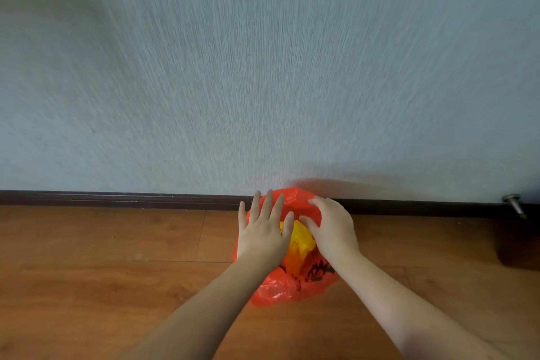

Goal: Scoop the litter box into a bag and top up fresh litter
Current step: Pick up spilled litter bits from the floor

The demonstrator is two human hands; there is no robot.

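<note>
A red plastic bag with black print lies on the wooden floor against the dark baseboard. Something yellow shows through its middle, between my hands. My left hand lies flat on the bag's left side with its fingers spread and straight. My right hand rests on the bag's upper right with its fingers curled down into the plastic. No litter box and no scoop appear in the head view.
A pale textured wall fills the upper view above a dark baseboard. A metal door stop sticks out at the far right, above a dark object at the edge. Wooden floor stretches left.
</note>
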